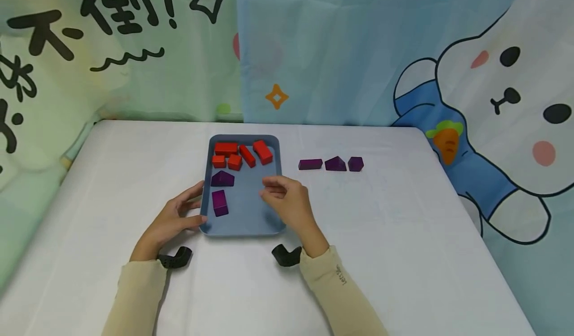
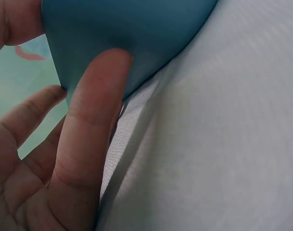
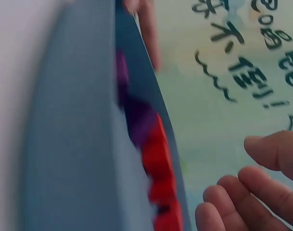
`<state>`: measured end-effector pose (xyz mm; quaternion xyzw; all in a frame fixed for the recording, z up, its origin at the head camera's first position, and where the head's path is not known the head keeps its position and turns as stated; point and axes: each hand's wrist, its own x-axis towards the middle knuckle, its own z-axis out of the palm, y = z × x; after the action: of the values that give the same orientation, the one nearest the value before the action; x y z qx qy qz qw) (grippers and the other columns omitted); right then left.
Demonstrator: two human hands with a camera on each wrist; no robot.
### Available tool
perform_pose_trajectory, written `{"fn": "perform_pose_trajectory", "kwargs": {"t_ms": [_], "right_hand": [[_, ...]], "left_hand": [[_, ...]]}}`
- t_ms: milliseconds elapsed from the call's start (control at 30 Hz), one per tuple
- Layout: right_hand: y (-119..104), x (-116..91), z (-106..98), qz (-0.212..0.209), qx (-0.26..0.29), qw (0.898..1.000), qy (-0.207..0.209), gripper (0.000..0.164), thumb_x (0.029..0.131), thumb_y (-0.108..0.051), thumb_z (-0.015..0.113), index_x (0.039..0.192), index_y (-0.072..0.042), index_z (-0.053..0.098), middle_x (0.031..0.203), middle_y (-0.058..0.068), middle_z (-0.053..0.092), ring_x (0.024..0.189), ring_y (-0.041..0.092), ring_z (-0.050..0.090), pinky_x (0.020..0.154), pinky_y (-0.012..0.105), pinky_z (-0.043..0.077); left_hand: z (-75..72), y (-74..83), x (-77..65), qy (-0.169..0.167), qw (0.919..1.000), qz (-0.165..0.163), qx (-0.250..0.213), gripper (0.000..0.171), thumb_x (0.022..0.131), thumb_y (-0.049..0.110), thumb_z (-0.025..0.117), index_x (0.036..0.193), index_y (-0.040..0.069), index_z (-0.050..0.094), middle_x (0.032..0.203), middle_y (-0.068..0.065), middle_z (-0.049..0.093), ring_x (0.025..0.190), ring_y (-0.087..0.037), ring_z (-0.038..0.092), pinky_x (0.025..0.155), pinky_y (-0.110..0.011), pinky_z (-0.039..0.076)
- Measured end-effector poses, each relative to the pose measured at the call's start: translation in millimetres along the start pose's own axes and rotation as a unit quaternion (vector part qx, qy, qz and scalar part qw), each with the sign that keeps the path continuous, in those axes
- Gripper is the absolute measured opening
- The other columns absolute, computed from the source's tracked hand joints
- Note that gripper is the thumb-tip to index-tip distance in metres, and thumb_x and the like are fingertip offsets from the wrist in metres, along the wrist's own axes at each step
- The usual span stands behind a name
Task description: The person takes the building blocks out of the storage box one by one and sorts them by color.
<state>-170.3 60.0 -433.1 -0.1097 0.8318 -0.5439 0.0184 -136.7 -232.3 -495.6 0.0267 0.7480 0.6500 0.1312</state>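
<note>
My left hand (image 1: 172, 221) is at the left side of a blue-grey tray (image 1: 251, 226), fingers extended. In the left wrist view its thumb (image 2: 93, 106) lies against the tray's outer wall (image 2: 122, 24). Over the tray's right half hovers my right hand (image 1: 287, 199), fingers loosely bent. The right wrist view shows nothing between its thumb (image 3: 276, 147) and fingers. Inside the tray, several red blocks (image 1: 226, 149) sit at the back. A purple triangular block (image 1: 222, 179) and a purple rectangular block (image 1: 220, 203) lie in front of them, along the left side.
Right of the tray, on the white-covered table (image 1: 403, 226), a row holds a long purple block (image 1: 310, 164), a purple triangular block (image 1: 336, 164) and a small purple many-sided block (image 1: 356, 164). Printed curtains (image 1: 336, 52) hang behind the table. Each wrist wears a black strap piece (image 1: 287, 256).
</note>
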Motion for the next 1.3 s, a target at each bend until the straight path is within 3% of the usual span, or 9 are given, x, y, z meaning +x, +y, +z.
{"fn": "perform_pose_trajectory", "kwargs": {"t_ms": [367,600,867,1033,1133,1300], "right_hand": [[-12,-5,72,0.049,0.022,0.999,-0.009,0.033,0.092,-0.006,0.085,0.121,0.008,0.075,0.115,0.021,0.077,0.105,0.035,0.075,0.094,0.041,0.061],[-14,-2,98,0.094,-0.054,0.994,0.010,0.042,0.089,-0.016,0.090,0.122,0.005,0.074,0.114,0.018,0.077,0.105,0.032,0.074,0.095,0.044,0.059],[-15,5,111,0.078,-0.132,0.988,0.024,0.048,0.084,-0.022,0.095,0.114,0.008,0.074,0.104,0.018,0.076,0.098,0.032,0.071,0.090,0.043,0.058],[-16,7,113,0.057,-0.190,0.980,0.024,0.041,0.084,-0.019,0.094,0.108,0.007,0.074,0.101,0.018,0.075,0.096,0.034,0.071,0.089,0.043,0.056],[-16,6,110,0.065,-0.184,0.980,0.031,0.036,0.085,-0.014,0.091,0.109,0.006,0.075,0.100,0.017,0.076,0.095,0.033,0.071,0.089,0.043,0.056],[-10,4,101,0.053,-0.123,0.989,0.060,0.034,0.084,-0.006,0.089,0.113,0.006,0.077,0.102,0.018,0.077,0.094,0.031,0.072,0.090,0.044,0.058]], "left_hand": [[-1.4,0.2,0.6,-0.001,1.0000,-0.004,0.000,0.093,0.090,0.008,0.077,0.171,0.007,0.031,0.172,-0.025,0.033,0.148,-0.050,0.045,0.082,-0.031,0.061],[-2.0,-2.7,2.2,-0.002,1.0000,-0.004,-0.003,0.093,0.089,0.008,0.076,0.171,0.007,0.031,0.172,-0.025,0.033,0.148,-0.050,0.045,0.082,-0.030,0.060],[-3.7,-1.6,1.6,-0.005,1.0000,0.001,-0.008,0.093,0.089,0.006,0.076,0.171,0.007,0.031,0.172,-0.025,0.033,0.149,-0.051,0.044,0.080,-0.030,0.059],[-3.0,-1.2,2.1,0.000,1.0000,0.002,-0.002,0.092,0.089,0.006,0.076,0.170,0.006,0.032,0.172,-0.026,0.033,0.147,-0.051,0.045,0.079,-0.030,0.059],[-2.4,-0.9,2.1,0.001,1.0000,0.000,-0.002,0.093,0.089,0.005,0.076,0.170,0.006,0.032,0.172,-0.026,0.034,0.147,-0.050,0.045,0.079,-0.030,0.059],[-2.3,0.1,2.0,0.002,1.0000,-0.001,-0.003,0.093,0.088,0.004,0.076,0.170,0.005,0.032,0.171,-0.026,0.034,0.147,-0.050,0.045,0.079,-0.031,0.059]]}}
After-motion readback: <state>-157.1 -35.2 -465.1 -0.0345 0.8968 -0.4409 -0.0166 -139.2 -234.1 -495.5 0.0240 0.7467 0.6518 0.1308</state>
